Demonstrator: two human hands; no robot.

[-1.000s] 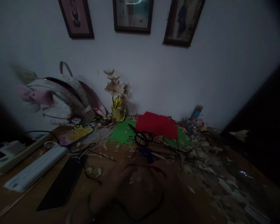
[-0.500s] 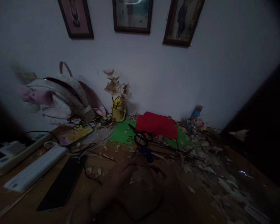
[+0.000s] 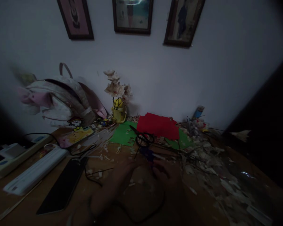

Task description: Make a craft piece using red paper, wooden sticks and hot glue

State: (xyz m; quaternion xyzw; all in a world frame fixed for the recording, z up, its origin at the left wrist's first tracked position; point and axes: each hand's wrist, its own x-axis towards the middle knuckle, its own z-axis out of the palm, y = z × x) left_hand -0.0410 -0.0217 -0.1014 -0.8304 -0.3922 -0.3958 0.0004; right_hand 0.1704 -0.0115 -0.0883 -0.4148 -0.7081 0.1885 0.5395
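Observation:
Both of my hands are dim and low at the centre of the wooden table [image 3: 122,201]. My left hand [image 3: 122,175] has a thin dark strand [image 3: 100,170] running out to its left, but the dimness hides whether the fingers grip it. My right hand [image 3: 161,169] lies just below a dark blue scissor handle [image 3: 147,153], and its fingers are unclear. Black-handled scissors [image 3: 142,139] rest on green paper [image 3: 122,133], next to a sheet of red paper [image 3: 158,126]. Scattered paper scraps and twigs [image 3: 198,163] cover the table's right side.
A black tablet or phone [image 3: 63,185] and a black cable lie left of my hands, beyond them two white power strips [image 3: 35,169]. A backpack [image 3: 61,100] and a yellow vase of paper flowers [image 3: 119,114] stand against the wall, below framed pictures.
My hands have shifted slightly apart, and a thin dark strand now shows left of my left hand. The camera view has moved a little.

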